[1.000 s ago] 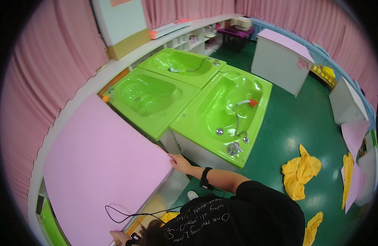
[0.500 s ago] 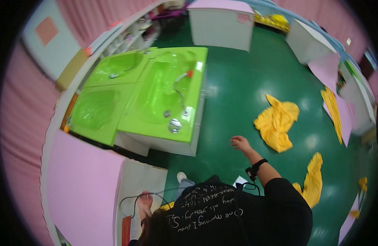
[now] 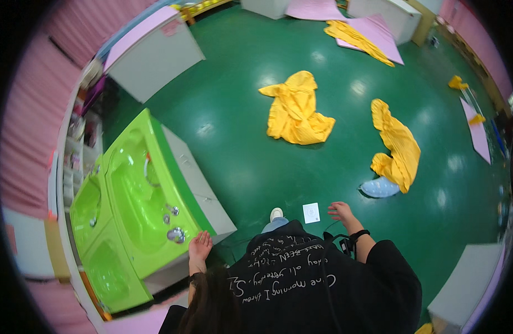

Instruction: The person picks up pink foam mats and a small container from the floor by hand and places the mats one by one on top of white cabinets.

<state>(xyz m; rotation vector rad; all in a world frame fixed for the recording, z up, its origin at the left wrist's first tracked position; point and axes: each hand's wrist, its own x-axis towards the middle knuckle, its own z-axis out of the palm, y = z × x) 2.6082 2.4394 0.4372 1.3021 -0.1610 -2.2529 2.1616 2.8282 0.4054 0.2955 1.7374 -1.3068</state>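
Our left hand [image 3: 200, 245], open and empty, is at the near corner of the glossy green moulded tub [image 3: 151, 261]; contact, we cannot tell. Our right hand [image 3: 341, 211], also loose and empty, is beside the square white card [image 3: 311, 212]. Stepping here, we should keep sleeves off that corner. The tub holds a curved shower hose [image 3: 147, 168]; beyond, the white cubby shelf [image 3: 73, 146] holds small, indistinct items.

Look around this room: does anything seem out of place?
Yes: a crumpled yellow cloth and a second yellow cloth, touching a light-blue cushion-like thing, lie on the green floor as if dropped. A white sheet lies there too, looking stray.
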